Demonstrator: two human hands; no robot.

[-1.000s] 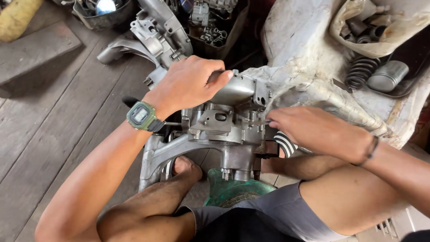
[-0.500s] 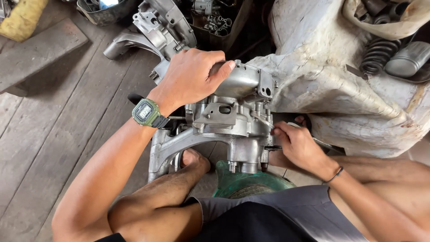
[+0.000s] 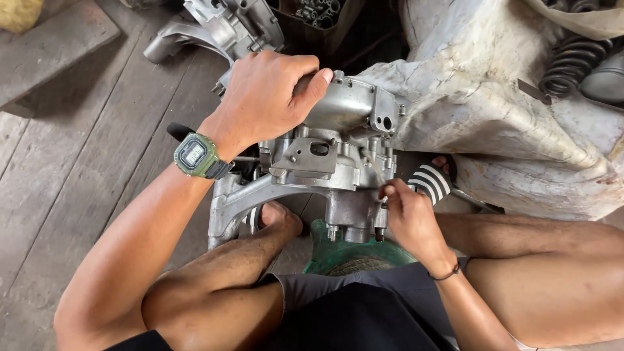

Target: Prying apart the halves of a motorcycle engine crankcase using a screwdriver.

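A silver metal engine casing (image 3: 338,153) stands on the wooden floor between my legs. My left hand (image 3: 266,97), with a green watch on the wrist, rests on top of the casing and grips its upper edge. My right hand (image 3: 406,211) is at the casing's lower right corner, fingers pinched on a small bolt-like part (image 3: 382,218) there. What exactly the fingers pinch is too small to tell. My foot (image 3: 279,218) is under the casing's left arm.
A large dirty white sack (image 3: 494,110) lies right of the casing. Black coil springs (image 3: 572,62) sit on it at top right. Another silver casing (image 3: 227,26) lies at the top. A green round object (image 3: 354,257) sits below the casing. A striped sandal (image 3: 432,182) is beside my right hand.
My right hand has moved down and left, from the casing's right side to its lower right corner. The left hand stays on top of the casing. The view has shifted closer.
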